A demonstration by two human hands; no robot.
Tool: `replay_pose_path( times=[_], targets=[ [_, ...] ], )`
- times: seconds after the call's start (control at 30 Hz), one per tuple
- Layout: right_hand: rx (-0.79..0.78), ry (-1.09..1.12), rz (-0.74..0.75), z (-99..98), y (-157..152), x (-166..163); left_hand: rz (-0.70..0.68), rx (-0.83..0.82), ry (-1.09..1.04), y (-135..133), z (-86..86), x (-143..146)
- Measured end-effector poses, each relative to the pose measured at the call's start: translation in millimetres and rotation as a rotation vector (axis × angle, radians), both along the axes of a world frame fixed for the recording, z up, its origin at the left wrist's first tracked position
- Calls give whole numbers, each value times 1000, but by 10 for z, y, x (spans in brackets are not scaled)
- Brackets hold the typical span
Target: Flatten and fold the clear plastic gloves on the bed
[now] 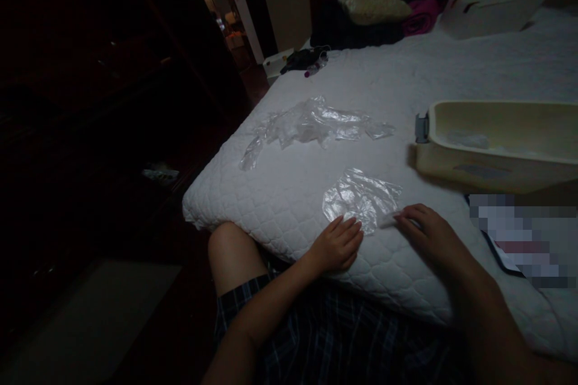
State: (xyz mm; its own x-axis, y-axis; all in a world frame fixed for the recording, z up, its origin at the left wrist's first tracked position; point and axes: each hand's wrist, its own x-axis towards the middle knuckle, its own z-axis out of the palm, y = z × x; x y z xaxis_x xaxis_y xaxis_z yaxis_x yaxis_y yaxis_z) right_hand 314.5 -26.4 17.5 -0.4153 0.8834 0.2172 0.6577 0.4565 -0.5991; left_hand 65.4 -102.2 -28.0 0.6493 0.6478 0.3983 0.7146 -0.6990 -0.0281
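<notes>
A clear, crinkled plastic bag (350, 195) lies on the white quilted bed (271, 198) in front of me. My left hand (338, 245) rests flat on its near edge, fingers stretched out. At the bag's right corner, my right hand (424, 228) pinches the plastic between thumb and fingers. Farther back on the bed, several more clear plastic bags (311, 123) lie in a loose, crumpled spread, touched by neither hand.
A cream plastic bin (492, 159) with a grey latch stands at the right, some clear plastic inside. Near it lies a dark-edged flat item (501, 252), partly blurred out. Toward the headboard are a yellowish pillow (374, 7), a magenta roll (421, 17) and a white box (492, 12).
</notes>
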Motion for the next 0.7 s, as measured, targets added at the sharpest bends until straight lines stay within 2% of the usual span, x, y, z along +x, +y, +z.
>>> replay_pose_path(
  times=[0.17, 0.37, 0.53, 0.7],
  targets=[
    [71, -79, -61, 8, -24, -116, -2, 5, 6, -2, 17, 1],
    [270, -108, -240, -88, -55, -219, 2, -26, 19, -4, 19, 0],
    [416, -151, -70, -110, -54, -266, 0, -1, 12, -1, 0, -1],
    [456, -225, 54, -131, -95, -348, -1, 6, 10, 3, 7, 3]
  ],
)
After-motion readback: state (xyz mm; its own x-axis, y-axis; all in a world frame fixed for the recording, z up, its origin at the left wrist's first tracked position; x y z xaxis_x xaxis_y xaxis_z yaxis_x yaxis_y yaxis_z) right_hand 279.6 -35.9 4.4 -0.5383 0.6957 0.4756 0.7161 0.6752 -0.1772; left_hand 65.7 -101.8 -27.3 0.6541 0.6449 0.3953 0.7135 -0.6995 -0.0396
